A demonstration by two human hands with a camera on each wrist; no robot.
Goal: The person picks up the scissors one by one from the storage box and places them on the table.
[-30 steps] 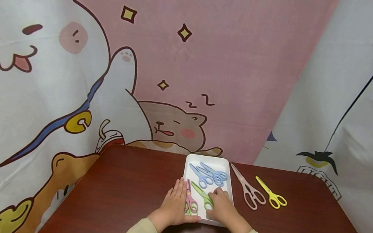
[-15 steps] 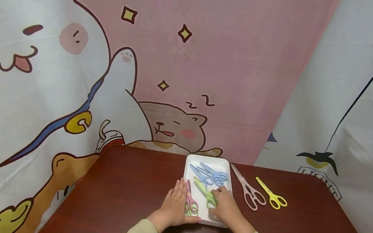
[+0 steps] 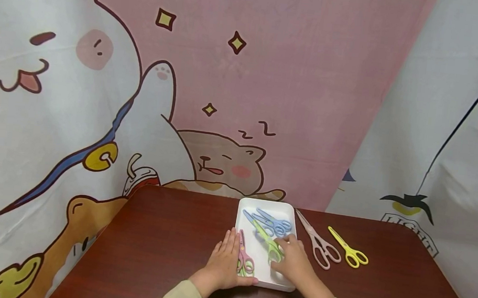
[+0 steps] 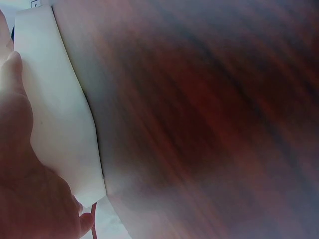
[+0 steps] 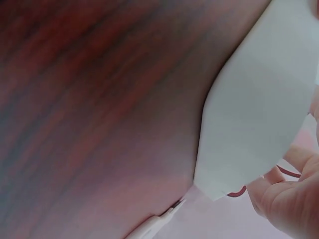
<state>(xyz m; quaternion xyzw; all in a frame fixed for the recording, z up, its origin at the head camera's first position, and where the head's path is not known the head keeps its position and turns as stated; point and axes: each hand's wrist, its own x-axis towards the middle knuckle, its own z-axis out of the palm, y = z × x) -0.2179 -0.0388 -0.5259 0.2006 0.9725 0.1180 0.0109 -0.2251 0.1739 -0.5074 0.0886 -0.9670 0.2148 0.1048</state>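
A white tray [image 3: 260, 277] stands on the table with its outer wall filling part of both wrist views. My left hand [image 3: 222, 262] lies along its left side, fingers straight and thumb stretched across the front rim. Inside the tray, my right hand [image 3: 293, 263] pinches light green scissors [image 3: 263, 235] by the handle, blades pointing to the back left over the blue scissors [image 3: 280, 226]. Several blue pairs overlap at the back of the tray. Pink scissors [image 3: 244, 256] lie beside my left fingers, on top of another green handle [image 3: 246, 274].
To the right of the tray, large pale pink scissors [image 3: 319, 244] lie on the dark red-brown table [image 3: 170, 238]. Yellow scissors [image 3: 349, 248] are farther right. A printed cartoon cloth [image 3: 315, 79] hangs right behind the table's back edge.
My right hand has moved slightly right with the green scissors, whose blades now reach farther back over the blue ones. My left hand and the tray have stayed in place.
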